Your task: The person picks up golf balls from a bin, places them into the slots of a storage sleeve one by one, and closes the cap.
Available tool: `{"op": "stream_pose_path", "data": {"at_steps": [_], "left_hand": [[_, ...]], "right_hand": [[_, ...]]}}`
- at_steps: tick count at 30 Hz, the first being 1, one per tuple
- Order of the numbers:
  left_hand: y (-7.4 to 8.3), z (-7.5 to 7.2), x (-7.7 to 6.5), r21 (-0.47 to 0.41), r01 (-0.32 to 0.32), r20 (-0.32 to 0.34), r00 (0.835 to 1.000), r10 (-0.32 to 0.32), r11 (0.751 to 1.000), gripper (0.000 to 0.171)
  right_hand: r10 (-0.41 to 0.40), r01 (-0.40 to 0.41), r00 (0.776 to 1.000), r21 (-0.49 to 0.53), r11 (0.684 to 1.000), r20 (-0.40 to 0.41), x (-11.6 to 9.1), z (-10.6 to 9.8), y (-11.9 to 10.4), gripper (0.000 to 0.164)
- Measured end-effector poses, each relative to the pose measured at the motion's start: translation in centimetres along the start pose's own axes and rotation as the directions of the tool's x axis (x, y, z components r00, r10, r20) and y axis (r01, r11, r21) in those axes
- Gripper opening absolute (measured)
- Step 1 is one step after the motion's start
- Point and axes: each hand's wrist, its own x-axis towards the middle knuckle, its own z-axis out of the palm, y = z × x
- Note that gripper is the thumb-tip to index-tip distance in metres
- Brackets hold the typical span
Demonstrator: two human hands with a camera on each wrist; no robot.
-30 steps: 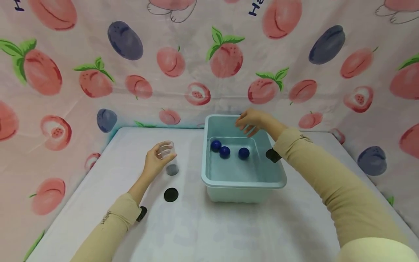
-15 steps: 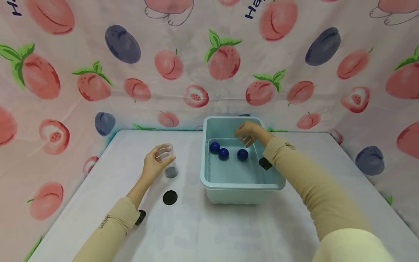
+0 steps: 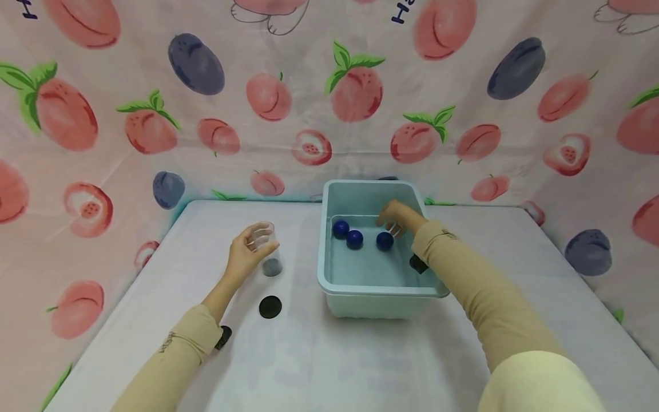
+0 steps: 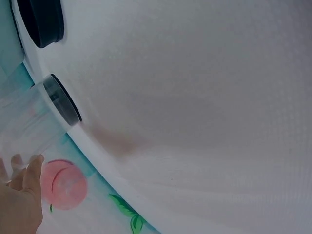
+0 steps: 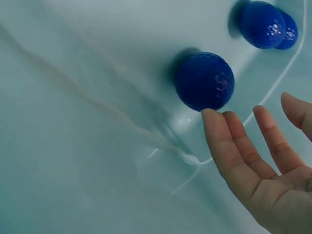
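Observation:
My left hand [image 3: 244, 256] holds a clear plastic jar [image 3: 264, 233] upright on the table, its fingers and thumb curled round the side. The jar has a dark grey bottom; in the left wrist view its clear wall [image 4: 29, 117] fills the left edge. A black round lid [image 3: 270, 307] lies on the table just in front of the jar. Inside the pale blue bin [image 3: 329, 274], my right hand [image 3: 401, 216] reaches down with fingers spread. Its fingertips [image 5: 210, 117] are at the nearest dark blue ball [image 5: 204, 80]; whether they touch it is hard to tell.
Two more blue balls, one [image 3: 354, 240] touching or close to another [image 3: 340, 229], lie in the bin's left part. The bin's raised rim [image 3: 383, 290] surrounds them. Behind the white table [image 3: 288, 372] hangs a peach-print cloth [image 3: 309, 80].
My right hand has moved down from above the bin's back rim to beside the rightmost ball. The left hand keeps its hold on the jar, and the balls have stayed put.

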Motion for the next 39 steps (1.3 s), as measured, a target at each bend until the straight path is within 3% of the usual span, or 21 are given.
{"op": "stream_pose_path", "data": {"at_steps": [8, 16, 19, 23, 26, 28, 30, 35, 39], "left_hand": [[0.1, -0.3, -0.1, 0.012, 0.007, -0.019, 1.000, -0.006, 1.000, 0.047], [-0.1, -0.3, 0.0, -0.009, 0.009, -0.017, 1.000, -0.009, 1.000, 0.049], [-0.3, -0.3, 0.0, -0.018, 0.011, -0.015, 1.000, -0.012, 1.000, 0.049], [-0.4, -0.2, 0.0, -0.034, 0.008, -0.009, 1.000, -0.009, 0.999, 0.048], [-0.5, -0.1, 0.1, -0.052, 0.003, -0.006, 1.000, -0.003, 0.999, 0.048], [-0.5, 0.0, 0.2, -0.060, -0.002, -0.004, 1.000, 0.002, 0.998, 0.048], [-0.5, 0.1, 0.3, -0.065, -0.009, -0.001, 1.000, 0.009, 0.998, 0.048], [-0.4, 0.1, 0.4, -0.040, -0.014, -0.006, 1.000, 0.014, 0.999, 0.047], [-0.4, 0.1, 0.1, -0.026, -0.005, -0.005, 1.000, 0.005, 1.000, 0.047]], "right_hand": [[0.016, -0.025, 0.997, -0.123, 0.992, -0.075, -4.1, 1.5, -2.2, 0.042], [0.003, -0.025, 0.995, -0.216, 0.976, -0.103, -4.1, 2.3, -2.4, 0.044], [0.004, -0.030, 0.994, -0.235, 0.971, -0.111, -2.3, 3.1, -1.6, 0.051], [0.034, -0.058, 0.994, -0.255, 0.965, -0.100, 5.9, 3.5, 1.6, 0.066], [0.071, -0.091, 0.993, -0.231, 0.969, -0.094, 10.4, 3.4, 3.3, 0.076], [0.097, -0.111, 0.993, -0.217, 0.970, -0.074, 9.9, 3.3, 3.2, 0.082], [0.083, -0.096, 0.994, -0.212, 0.973, -0.070, 8.0, 3.2, 2.6, 0.079], [0.074, -0.090, 0.994, -0.226, 0.970, -0.077, 0.3, 3.4, -0.5, 0.061], [0.081, -0.097, 0.994, -0.229, 0.969, -0.077, -3.4, 3.6, -2.0, 0.051]]}}
